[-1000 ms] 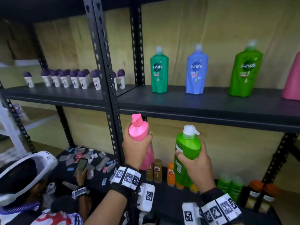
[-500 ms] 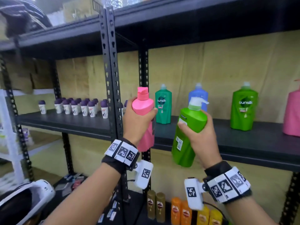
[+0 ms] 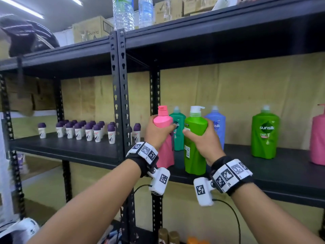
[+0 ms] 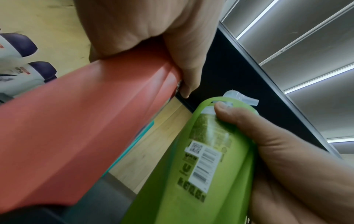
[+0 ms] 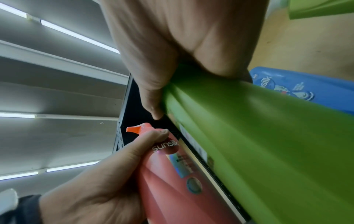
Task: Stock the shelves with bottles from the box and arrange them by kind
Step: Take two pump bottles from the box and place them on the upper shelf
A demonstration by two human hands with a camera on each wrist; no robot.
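My left hand (image 3: 158, 133) grips a pink pump bottle (image 3: 164, 138) by its shoulder, upright, at the front edge of the middle shelf (image 3: 281, 173). Beside it my right hand (image 3: 202, 140) grips a light green pump bottle (image 3: 195, 148) with a white pump. Both bottles hang in front of a teal bottle (image 3: 179, 138) and a blue bottle (image 3: 219, 127) standing on the shelf. In the left wrist view the pink bottle (image 4: 80, 130) and green bottle (image 4: 191, 174) lie side by side; the right wrist view shows the green bottle (image 5: 258, 136) and pink bottle (image 5: 182, 181).
Further right on the shelf stand another green bottle (image 3: 264, 134) and a pink bottle (image 3: 319, 140). A black upright post (image 3: 120, 103) divides the bays; several small purple-capped bottles (image 3: 88, 131) fill the left shelf. Water bottles (image 3: 123, 13) and cartons sit on top.
Both hands have lifted their bottles from below the shelf up to shelf level and closer together, now in front of the teal and blue bottles. My view tilted upward.
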